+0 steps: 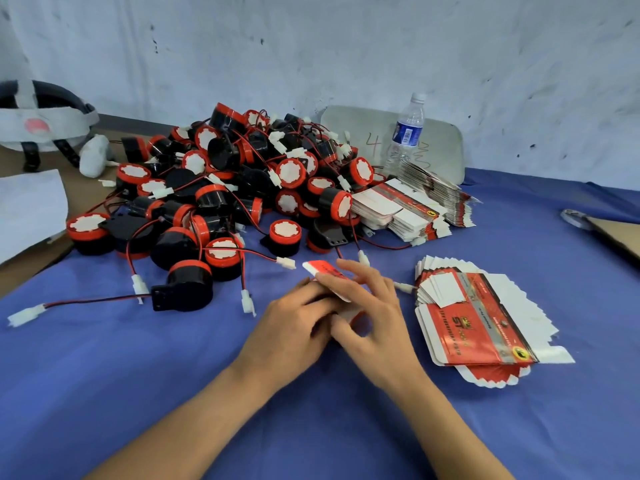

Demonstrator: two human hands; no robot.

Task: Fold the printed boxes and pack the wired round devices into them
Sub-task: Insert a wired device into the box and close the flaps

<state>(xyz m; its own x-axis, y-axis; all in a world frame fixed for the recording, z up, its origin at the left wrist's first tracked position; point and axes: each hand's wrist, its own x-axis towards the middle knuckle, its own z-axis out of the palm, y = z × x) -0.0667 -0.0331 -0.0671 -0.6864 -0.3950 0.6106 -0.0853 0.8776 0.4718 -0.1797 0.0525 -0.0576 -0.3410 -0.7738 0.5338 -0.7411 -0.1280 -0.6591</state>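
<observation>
A part-folded red-and-white box (pixel 323 267) is held mid-table btwn two hands, just above the blue cloth (pixel 166 375). Right hand (pixel 375 327) pinches it, fingers spread over the top, thumb under. Left hand (pixel 294 327) curls its fingers on the box's near side. Fanned blanks (pixel 485 327) lie just to the right. Wired devices (pixel 242 188) are heaped behind, w/ a bottle (pixel 407 133) beyond.

A handwritten "4" marks the white board (pixel 349 129) — "ST" shows on the top flat box (pixel 485 327).
</observation>
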